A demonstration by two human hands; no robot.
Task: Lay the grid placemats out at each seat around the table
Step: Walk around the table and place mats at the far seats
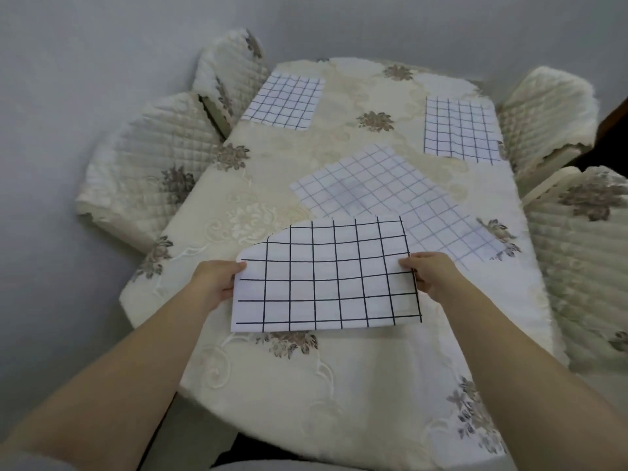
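Currently: 1 grid placemat (326, 277) held over the near end of the desk (306, 385), left hand (217, 280) and right hand (431, 273) each pinching a side edge; far-left placemat (283, 102) and far-right placemat (460, 130) laid; risk, its curled far corner folding under on landing.

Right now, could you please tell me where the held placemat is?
In the head view, the held placemat is over the table's near middle, gripped by left hand and right hand, in front of the askew placemats.

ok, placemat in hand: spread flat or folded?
Spread, not quite flat. Left hand and right hand pinch the placemat by its side edges; its far left corner curls down.
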